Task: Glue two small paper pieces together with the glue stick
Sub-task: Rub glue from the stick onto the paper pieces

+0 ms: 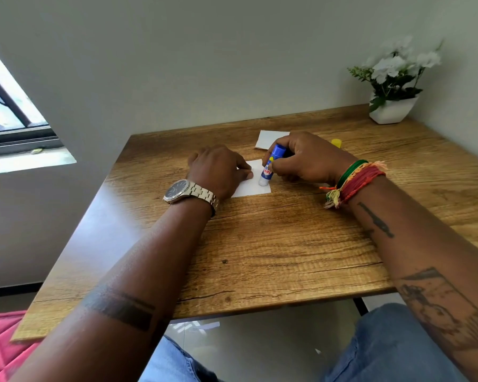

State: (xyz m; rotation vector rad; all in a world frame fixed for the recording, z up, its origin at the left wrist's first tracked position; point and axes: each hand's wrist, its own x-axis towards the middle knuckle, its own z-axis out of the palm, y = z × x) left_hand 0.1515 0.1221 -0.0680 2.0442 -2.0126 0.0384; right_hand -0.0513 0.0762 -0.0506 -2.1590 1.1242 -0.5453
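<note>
On the bench (260, 244), the left hand (218, 169) presses flat on the near paper (249, 186); the right hand (304, 158) grasps the glue stick (268, 169), tip down on it. Too hard a drag could crumple or shift that sheet. The second paper (265, 139) waits beyond.

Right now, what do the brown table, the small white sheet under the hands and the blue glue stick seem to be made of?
Brown grained table: wood or a wood-look laminate, matte; grain lines and knots show, a thin edge suggests laminate.
Small white sheet: thin matte paper, lying flat.
Blue glue stick: likely glossy plastic with a printed label; its white tip looks like waxy glue.
</note>
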